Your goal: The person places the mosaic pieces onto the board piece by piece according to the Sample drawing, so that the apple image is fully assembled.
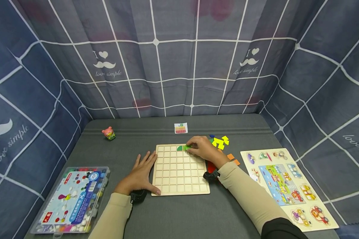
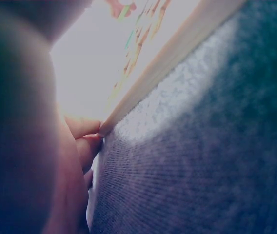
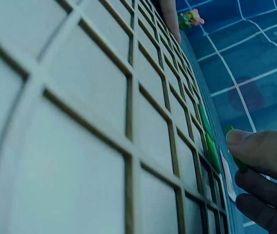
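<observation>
A square wooden grid board (image 1: 179, 172) lies on the table, with green pieces (image 1: 179, 148) set in its far row. My right hand (image 1: 205, 150) is over the far right part of the board. In the right wrist view its thumb and fingers pinch a small green piece (image 3: 237, 155), close beside the green pieces on the board. My left hand (image 1: 140, 176) has its fingers spread along the board's left edge, thumb at the near left corner. The left wrist view shows its fingers touching the board's side (image 2: 143, 87).
Yellow pieces (image 1: 219, 142), orange pieces (image 1: 233, 159) and red pieces (image 1: 210, 166) lie right of the board. Behind it is a small pattern card (image 1: 180, 128). A pig figurine (image 1: 109, 133), a clear plastic case (image 1: 71, 200) and a picture puzzle board (image 1: 287, 189) stand around.
</observation>
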A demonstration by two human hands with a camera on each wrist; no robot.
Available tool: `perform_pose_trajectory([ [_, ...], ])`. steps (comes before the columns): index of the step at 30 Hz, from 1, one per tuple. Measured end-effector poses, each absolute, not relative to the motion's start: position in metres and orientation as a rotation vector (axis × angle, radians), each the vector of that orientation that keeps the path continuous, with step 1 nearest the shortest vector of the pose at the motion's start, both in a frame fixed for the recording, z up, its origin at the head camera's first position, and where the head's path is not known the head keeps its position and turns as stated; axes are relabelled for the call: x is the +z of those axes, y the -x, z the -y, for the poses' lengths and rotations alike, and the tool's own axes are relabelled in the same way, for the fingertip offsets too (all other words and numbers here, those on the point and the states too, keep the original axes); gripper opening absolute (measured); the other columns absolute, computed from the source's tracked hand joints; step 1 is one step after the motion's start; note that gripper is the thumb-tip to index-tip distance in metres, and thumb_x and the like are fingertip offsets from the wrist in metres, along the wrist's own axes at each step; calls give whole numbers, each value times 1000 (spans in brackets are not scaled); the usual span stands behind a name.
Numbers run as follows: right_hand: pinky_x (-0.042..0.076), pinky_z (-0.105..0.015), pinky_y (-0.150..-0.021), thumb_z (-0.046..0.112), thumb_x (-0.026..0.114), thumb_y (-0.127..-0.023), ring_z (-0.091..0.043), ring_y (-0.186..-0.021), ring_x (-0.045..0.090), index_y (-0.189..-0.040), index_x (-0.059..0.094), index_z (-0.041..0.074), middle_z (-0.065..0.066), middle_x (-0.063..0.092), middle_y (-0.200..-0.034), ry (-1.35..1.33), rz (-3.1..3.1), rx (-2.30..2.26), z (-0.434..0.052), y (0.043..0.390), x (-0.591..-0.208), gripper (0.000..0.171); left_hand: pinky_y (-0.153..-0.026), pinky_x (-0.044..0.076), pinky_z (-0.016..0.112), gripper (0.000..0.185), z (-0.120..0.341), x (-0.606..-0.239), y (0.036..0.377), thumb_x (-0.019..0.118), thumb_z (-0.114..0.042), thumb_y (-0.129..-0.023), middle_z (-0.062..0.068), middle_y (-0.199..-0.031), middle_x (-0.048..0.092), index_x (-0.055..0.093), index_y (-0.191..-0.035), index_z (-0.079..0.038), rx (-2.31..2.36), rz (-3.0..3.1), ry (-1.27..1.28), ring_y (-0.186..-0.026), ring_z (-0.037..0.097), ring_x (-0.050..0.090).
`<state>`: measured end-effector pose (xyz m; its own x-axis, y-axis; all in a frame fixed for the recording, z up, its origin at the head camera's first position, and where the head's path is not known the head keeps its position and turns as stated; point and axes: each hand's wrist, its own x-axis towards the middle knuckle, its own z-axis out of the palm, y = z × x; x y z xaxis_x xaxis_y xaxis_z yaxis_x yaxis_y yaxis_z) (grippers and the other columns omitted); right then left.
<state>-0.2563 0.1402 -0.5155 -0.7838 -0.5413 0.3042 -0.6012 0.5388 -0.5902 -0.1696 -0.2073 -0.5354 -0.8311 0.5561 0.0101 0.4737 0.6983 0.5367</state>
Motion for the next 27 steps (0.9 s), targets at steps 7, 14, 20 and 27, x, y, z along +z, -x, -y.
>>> perform_pose_trajectory([
  [7, 58, -28, -86, 11, 85, -92, -18, -103, 71, -115, 80, 6, -5, 75, -115, -1026, 2705, 1037, -127, 251, -518, 24, -121, -10, 65, 160, 207, -535, 170, 93, -78, -50, 15, -174, 10, 17, -168, -2, 784, -2757, -842, -159, 39, 5],
  [14, 57, -35, -93, 10, 86, -90, -21, -108, 70, -113, 81, 6, -4, 75, -115, -1032, 2682, 1007, -117, 245, -519, 23, -121, -10, 64, 160, 206, -535, 170, 92, -80, -49, 15, -174, 10, 18, -168, -2, 780, -2759, -825, -159, 40, 5],
  [20, 55, -34, -97, 13, 86, -92, -21, -111, 68, -112, 81, 9, -1, 75, -115, -1033, 2699, 1001, -110, 244, -521, 21, -121, -11, 64, 160, 206, -535, 170, 92, -80, -49, 14, -175, 10, 17, -169, -3, 783, -2755, -824, -159, 39, 4],
  [27, 55, -36, -97, 11, 87, -90, -22, -110, 68, -110, 82, 9, -1, 75, -111, -1064, 2682, 991, -105, 241, -524, 20, -121, -10, 64, 161, 206, -536, 171, 93, -79, -49, 15, -174, 10, 17, -168, -2, 793, -2753, -820, -158, 40, 5],
])
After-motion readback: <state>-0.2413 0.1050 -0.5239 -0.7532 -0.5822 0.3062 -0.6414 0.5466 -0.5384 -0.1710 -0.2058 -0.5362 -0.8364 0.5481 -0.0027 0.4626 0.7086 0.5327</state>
